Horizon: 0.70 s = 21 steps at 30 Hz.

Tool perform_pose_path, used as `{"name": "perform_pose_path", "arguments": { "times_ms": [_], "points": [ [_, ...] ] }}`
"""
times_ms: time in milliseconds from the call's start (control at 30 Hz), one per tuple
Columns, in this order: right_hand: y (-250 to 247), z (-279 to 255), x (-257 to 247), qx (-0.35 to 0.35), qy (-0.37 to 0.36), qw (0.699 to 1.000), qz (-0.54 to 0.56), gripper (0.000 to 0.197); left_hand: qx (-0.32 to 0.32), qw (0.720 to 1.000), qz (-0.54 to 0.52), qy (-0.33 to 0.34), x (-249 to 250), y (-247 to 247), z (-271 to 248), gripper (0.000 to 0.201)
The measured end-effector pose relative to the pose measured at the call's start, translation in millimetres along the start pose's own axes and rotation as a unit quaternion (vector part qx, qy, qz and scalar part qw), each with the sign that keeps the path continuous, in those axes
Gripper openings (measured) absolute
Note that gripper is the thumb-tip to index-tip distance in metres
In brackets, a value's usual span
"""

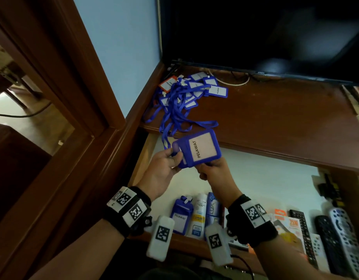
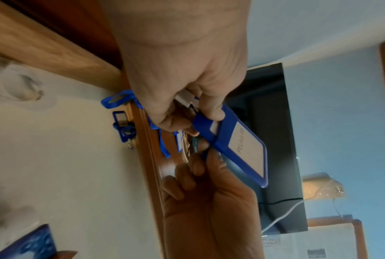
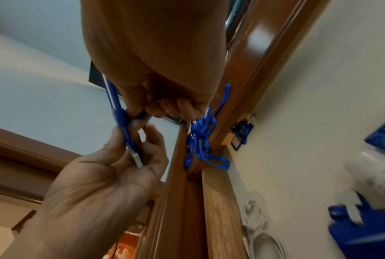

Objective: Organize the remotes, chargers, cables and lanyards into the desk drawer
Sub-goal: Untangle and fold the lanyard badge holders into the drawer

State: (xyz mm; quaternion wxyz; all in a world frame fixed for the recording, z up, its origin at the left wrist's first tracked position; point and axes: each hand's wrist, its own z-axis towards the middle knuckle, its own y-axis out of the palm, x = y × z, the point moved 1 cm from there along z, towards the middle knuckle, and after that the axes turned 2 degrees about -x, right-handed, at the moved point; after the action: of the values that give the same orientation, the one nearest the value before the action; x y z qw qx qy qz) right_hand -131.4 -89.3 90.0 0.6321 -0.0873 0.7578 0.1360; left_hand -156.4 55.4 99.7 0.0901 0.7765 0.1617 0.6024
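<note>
Both hands hold one blue badge [image 1: 197, 151] in the air above the open drawer [image 1: 255, 178], just in front of the desk [image 1: 275, 118] edge. The left hand [image 1: 164, 168] pinches the badge's top end, where the white clip sits, between thumb and fingers. The right hand [image 1: 214, 169] grips the bottom edge with curled fingers. The badge's card faces up and reads "PELAWAT". Its blue strap [image 1: 186, 126] runs from the left hand up over the desk edge into the pile [image 1: 186, 93] of blue badges and straps at the desk's back left corner, near the TV [image 1: 265, 33]. One orange badge [image 1: 168, 84] lies at the pile's far left.

Inside the drawer, at its near edge, lies a second blue badge [image 1: 181, 216], touching a white tube [image 1: 198, 217] on its right. Further right along the same edge lie an orange packet [image 1: 291, 229] and several remotes [image 1: 332, 239] side by side. In the right wrist view, coiled white cables [image 3: 258, 227] rest at the drawer's left side.
</note>
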Motion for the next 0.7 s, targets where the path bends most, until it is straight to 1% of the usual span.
{"name": "perform_pose_path", "arguments": {
  "times_ms": [33,67,100,167,233,300,367,433,467,533,567,600,633,700],
  "points": [
    [2,0,5,-0.007,0.016,1.0,0.001,0.037,0.004,1.0,-0.011,-0.002,-3,-1,-2,0.025],
    [5,-1,10,-0.019,0.03,0.999,0.007,0.042,0.009,1.0,-0.02,-0.003,-7,-4,-3,0.025],
    [8,-2,15,-0.033,0.042,0.998,0.019,0.041,0.016,1.0,-0.026,-0.003,-11,-9,-5,0.025],
    [14,-5,22,-0.059,0.064,0.996,0.034,0.033,0.029,0.999,-0.035,-0.009,-19,-19,-8,0.025],
    [17,-5,29,-0.08,0.078,0.993,0.032,0.031,0.033,0.999,-0.033,-0.022,-23,-30,-10,0.024],
    [19,-5,35,-0.117,0.087,0.989,0.014,0.023,0.04,0.999,-0.012,-0.035,-26,-43,-11,0.024],
    [17,0,45,-0.152,0.107,0.982,-0.019,0.018,0.047,0.997,0.052,-0.041,-27,-57,-10,0.023],
    [12,9,64,-0.168,0.132,0.971,-0.105,0.015,0.06,0.982,0.17,-0.048,-30,-70,-5,0.02],
    [8,14,77,-0.166,0.144,0.959,-0.177,0.015,0.065,0.97,0.228,-0.055,-33,-76,-2,0.018],
    [0,26,102,-0.149,0.166,0.918,-0.329,0.023,0.062,0.94,0.328,-0.073,-36,-85,7,0.014],
    [-3,29,112,-0.134,0.181,0.896,-0.383,0.024,0.054,0.923,0.373,-0.08,-39,-89,13,0.011],
    [-6,30,120,-0.123,0.189,0.88,-0.418,0.021,0.038,0.9,0.427,-0.083,-42,-92,19,0.009],
    [-7,32,127,-0.124,0.187,0.87,-0.44,0.017,0.012,0.868,0.489,-0.082,-45,-96,26,0.009],
    [-7,36,138,-0.153,0.176,0.855,-0.464,0.018,-0.059,0.781,0.615,-0.091,-51,-96,37,0.011]
  ]
}}
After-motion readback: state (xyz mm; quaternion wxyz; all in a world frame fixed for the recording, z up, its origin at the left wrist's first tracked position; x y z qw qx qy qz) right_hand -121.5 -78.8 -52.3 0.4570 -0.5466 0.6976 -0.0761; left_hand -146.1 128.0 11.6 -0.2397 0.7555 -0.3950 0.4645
